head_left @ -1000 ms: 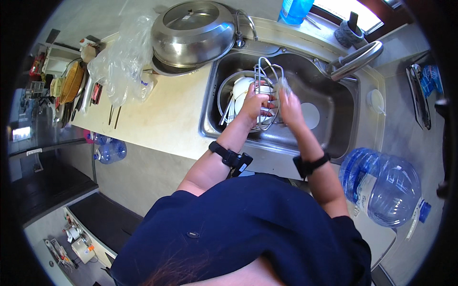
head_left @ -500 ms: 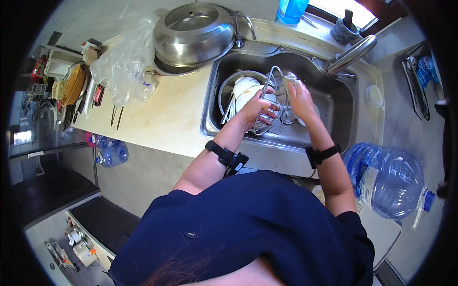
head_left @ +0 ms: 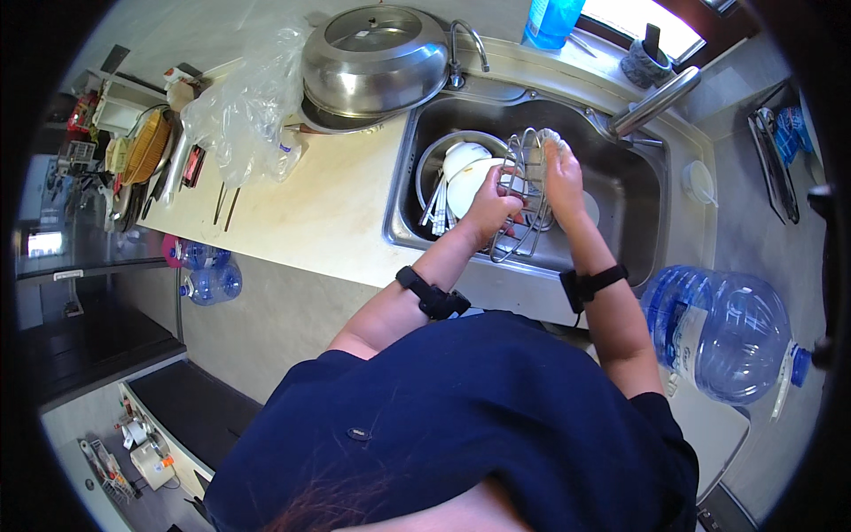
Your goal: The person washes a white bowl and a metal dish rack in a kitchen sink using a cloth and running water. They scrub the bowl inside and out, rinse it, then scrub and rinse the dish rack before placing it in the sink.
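Over the sink (head_left: 620, 239), my left hand (head_left: 492, 208) grips a metal wire rack (head_left: 523, 235), fingers wrapped through its bars. My right hand (head_left: 561, 177) holds a pale scrubbing cloth (head_left: 550, 137) against the rack's upper right part. Beneath and left of the rack sits a steel basin (head_left: 425, 155) holding white bowls and plates (head_left: 465, 177), with a bundle of white utensils (head_left: 436, 208) leaning at its left side.
A big steel lidded pot (head_left: 372, 80) and a clear plastic bag (head_left: 239, 124) lie on the counter (head_left: 310, 222), left of the sink. The tap (head_left: 656, 102) reaches over the right rear. A large water bottle (head_left: 727, 328) lies right of me; a blue bottle (head_left: 550, 22) stands behind.
The rack has tilted and shifted slightly right from its more upright position. My right hand has moved right, then up along it with the cloth. My left hand still grips it.
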A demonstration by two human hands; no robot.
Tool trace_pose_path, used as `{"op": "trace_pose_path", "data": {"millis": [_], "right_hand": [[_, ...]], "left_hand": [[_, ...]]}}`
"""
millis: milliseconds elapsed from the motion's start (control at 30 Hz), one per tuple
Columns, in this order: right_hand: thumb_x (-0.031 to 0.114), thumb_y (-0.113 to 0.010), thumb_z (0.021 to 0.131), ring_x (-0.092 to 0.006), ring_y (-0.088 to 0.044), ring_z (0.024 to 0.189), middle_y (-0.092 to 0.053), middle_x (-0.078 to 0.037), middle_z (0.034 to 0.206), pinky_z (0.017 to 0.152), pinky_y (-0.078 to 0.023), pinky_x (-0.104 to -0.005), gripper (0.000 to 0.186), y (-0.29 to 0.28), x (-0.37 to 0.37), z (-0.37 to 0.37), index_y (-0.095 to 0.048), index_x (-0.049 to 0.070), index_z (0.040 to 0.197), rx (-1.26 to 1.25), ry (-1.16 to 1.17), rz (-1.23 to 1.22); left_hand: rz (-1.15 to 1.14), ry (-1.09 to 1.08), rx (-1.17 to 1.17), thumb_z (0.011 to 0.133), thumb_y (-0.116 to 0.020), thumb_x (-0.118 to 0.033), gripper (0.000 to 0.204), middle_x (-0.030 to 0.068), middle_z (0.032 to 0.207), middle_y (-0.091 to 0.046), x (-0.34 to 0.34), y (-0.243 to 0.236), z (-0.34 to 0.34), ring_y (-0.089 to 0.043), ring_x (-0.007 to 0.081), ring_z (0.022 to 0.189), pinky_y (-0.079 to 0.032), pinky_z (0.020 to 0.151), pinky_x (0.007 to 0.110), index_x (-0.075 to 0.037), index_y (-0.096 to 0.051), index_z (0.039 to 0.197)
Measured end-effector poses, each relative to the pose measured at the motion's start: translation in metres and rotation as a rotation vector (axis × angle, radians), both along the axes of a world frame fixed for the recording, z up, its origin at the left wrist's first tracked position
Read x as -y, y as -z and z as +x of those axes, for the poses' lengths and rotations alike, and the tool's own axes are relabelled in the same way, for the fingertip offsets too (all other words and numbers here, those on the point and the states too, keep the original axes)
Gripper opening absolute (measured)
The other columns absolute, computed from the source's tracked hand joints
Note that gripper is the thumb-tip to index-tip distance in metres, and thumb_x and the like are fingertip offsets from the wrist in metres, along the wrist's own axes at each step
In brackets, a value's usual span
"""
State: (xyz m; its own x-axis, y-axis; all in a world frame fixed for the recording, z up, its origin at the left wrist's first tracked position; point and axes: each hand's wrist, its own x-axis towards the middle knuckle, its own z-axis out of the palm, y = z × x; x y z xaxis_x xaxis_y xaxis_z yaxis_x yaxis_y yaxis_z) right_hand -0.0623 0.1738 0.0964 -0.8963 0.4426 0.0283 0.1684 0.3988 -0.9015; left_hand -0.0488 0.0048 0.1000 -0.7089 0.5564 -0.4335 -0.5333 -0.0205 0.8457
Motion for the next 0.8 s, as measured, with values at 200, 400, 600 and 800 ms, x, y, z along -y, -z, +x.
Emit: {"op": "trace_pose_path", "data": {"millis": [200, 400, 600, 800], "right_hand": [[0.032, -0.047, 0.097, -0.0469, -0.058, 0.092, -0.063, -0.028, 0.094, 0.077, -0.045, -0.0500, 0.034, 0.029, 0.044, 0.051, -0.055, -0.001, 0.102, 0.022, 0.091, 0.066], [0.033, -0.045, 0.097, -0.0481, -0.058, 0.095, -0.061, -0.033, 0.096, 0.080, -0.046, -0.0505, 0.040, 0.023, 0.056, 0.057, -0.053, -0.006, 0.101, 0.129, -0.042, 0.064], [0.037, -0.045, 0.095, -0.0490, -0.057, 0.093, -0.061, -0.031, 0.096, 0.077, -0.045, -0.0535, 0.043, 0.006, 0.018, 0.007, -0.055, -0.005, 0.100, 0.063, 0.036, 0.203], [0.029, -0.044, 0.098, -0.0387, -0.060, 0.091, -0.062, -0.024, 0.098, 0.078, -0.047, -0.0437, 0.035, 0.027, 0.059, 0.040, -0.057, -0.002, 0.105, 0.088, -0.011, 0.086]], "left_hand": [[0.026, -0.222, -0.067, 0.069, -0.054, -0.001, 0.060, 0.0101, 0.088, -0.058, -0.004, 0.012, 0.000, -0.059, 0.0175, 0.064, -0.048, 0.045, 0.029, -0.014, -0.036, 0.125], [0.001, -0.290, -0.161, 0.069, -0.054, -0.001, 0.063, 0.0086, 0.090, -0.059, 0.005, 0.015, -0.024, -0.060, 0.0171, 0.069, -0.049, 0.047, 0.029, -0.016, -0.035, 0.126], [0.119, -0.101, 0.033, 0.069, -0.053, -0.002, 0.061, 0.0118, 0.095, -0.059, -0.004, 0.013, -0.012, -0.061, 0.0197, 0.069, -0.051, 0.051, 0.032, -0.017, -0.035, 0.125], [0.181, -0.442, -0.095, 0.074, -0.050, 0.003, 0.063, 0.0115, 0.094, -0.059, -0.008, 0.018, -0.030, -0.061, 0.0172, 0.071, -0.050, 0.053, 0.028, -0.017, -0.031, 0.129]]}}
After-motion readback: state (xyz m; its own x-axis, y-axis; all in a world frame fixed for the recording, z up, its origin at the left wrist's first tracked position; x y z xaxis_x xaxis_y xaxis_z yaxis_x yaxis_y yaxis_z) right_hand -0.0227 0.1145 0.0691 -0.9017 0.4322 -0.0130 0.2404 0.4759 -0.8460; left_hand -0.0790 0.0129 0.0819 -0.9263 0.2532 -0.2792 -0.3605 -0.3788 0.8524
